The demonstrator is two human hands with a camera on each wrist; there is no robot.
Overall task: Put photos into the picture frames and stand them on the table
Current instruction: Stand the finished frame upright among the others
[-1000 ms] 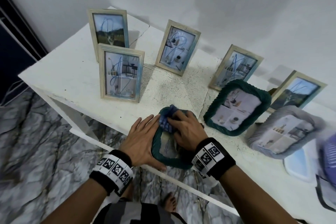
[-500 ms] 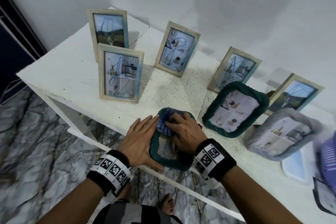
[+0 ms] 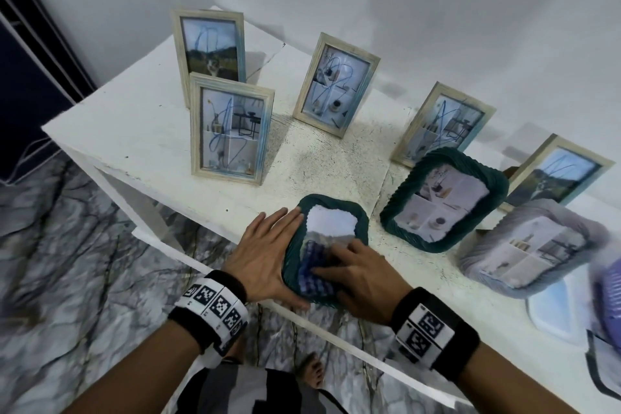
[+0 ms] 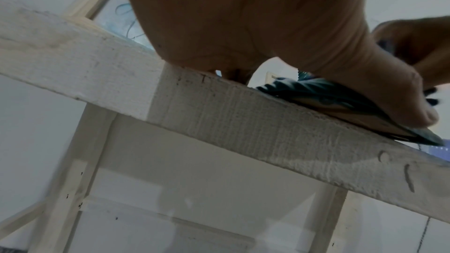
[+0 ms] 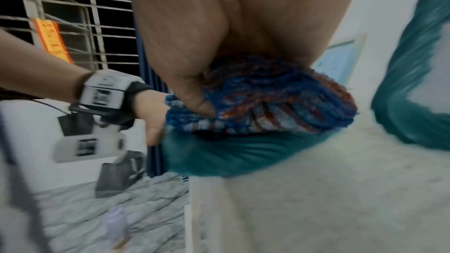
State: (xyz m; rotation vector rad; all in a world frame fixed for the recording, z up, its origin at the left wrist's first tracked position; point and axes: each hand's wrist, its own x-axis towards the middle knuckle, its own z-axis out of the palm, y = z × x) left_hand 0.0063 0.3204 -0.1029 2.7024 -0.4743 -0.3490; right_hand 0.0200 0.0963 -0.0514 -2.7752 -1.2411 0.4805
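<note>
A teal ruffled picture frame (image 3: 360,222) lies flat at the white table's front edge, also seen from below (image 4: 316,91) and close up (image 5: 231,153). My right hand (image 3: 356,274) grips a bunched blue checked cloth (image 3: 314,267) and presses it on the near half of the frame's window. In the right wrist view my thumb digs into the cloth (image 5: 280,103). The far half of the window shows white. My left hand (image 3: 267,247) lies flat on the table against the frame's left side, fingers straight, thumb along its near corner.
Several wooden frames with photos stand across the table, the nearest (image 3: 232,131) at the left. A second teal frame (image 3: 443,158) and a grey frame (image 3: 527,212) stand to the right. A loose pane (image 3: 554,309) lies beyond them. The table edge (image 3: 369,360) runs just under my wrists.
My right hand has slid the cloth from the frame's far end toward me, uncovering the white far half of the window. The left hand has stayed beside the frame.
</note>
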